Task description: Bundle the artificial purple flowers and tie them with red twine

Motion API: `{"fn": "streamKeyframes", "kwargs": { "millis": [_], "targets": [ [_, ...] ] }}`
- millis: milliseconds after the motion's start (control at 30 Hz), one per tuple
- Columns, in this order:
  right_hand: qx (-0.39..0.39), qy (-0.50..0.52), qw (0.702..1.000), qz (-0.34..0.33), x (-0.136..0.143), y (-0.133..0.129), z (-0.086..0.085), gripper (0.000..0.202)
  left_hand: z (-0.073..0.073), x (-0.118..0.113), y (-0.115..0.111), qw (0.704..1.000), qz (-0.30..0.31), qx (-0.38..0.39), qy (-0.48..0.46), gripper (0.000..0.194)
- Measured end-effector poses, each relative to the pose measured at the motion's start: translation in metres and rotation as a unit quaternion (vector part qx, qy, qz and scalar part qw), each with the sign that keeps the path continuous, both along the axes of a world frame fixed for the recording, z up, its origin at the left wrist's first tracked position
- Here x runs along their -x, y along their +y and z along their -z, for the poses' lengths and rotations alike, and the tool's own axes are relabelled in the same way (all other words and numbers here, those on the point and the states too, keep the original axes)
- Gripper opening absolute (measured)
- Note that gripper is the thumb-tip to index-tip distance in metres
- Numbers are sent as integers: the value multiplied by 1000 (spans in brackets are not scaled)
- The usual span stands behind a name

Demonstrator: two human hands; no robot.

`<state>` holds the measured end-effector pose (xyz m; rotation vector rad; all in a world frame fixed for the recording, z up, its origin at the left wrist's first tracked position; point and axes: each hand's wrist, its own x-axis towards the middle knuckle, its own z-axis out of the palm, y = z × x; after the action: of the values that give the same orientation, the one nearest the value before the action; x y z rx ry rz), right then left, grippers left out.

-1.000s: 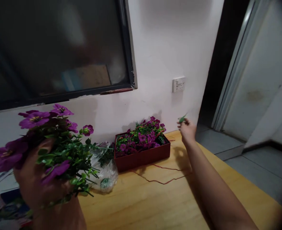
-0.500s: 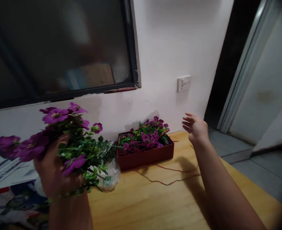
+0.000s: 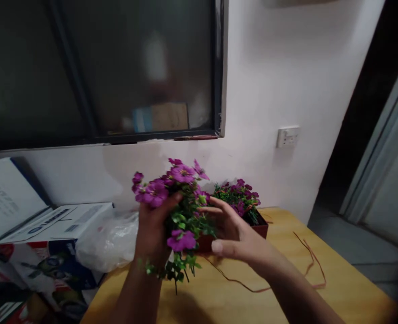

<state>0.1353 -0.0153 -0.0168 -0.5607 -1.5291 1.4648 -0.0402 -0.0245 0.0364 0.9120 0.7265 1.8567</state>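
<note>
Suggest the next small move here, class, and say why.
Perhaps close the right grip gently around the leaves: it is open at the side of the bunch of purple flowers, which the left grip holds, with stems sticking out below.

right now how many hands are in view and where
2. The left hand is wrapped around a purple flower bunch; the right hand is open beside it, in front of the red box. Whether the right touches the flowers is unclear.

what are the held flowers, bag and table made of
Held flowers: probably artificial, perhaps matte fabric and plastic, given the stiff-looking, straight stems. Bag: thin, translucent plastic, crinkled with a sheen. Table: wood or wood-look, smooth, with faint grain.
</note>
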Motion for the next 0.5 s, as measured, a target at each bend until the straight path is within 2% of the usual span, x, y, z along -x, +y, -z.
{"fn": "streamKeyframes", "kwargs": {
  "millis": [100, 167, 300, 433, 500],
  "targets": [
    [36, -98, 994, -30, 15, 0, -7, 114, 7, -5, 6, 998, 48, 9, 37, 50],
    [35, -120, 992, -32, 23, 3, -11, 117, 12, -7, 11, 997, 39, -11, 71, 53],
    [-3, -114, 993, 6, 34, 7, -12, 96, 18, -6, 15, 993, 30, -5, 113, 59],
    [13, -46, 999, -12, 40, 8, -7, 103, 18, -4, 14, 992, 49, 11, 116, 68],
    [41, 6, 999, -6, 44, 9, -5, 98, 15, -1, 15, 989, 58, 18, 135, 72]
  ]
}}
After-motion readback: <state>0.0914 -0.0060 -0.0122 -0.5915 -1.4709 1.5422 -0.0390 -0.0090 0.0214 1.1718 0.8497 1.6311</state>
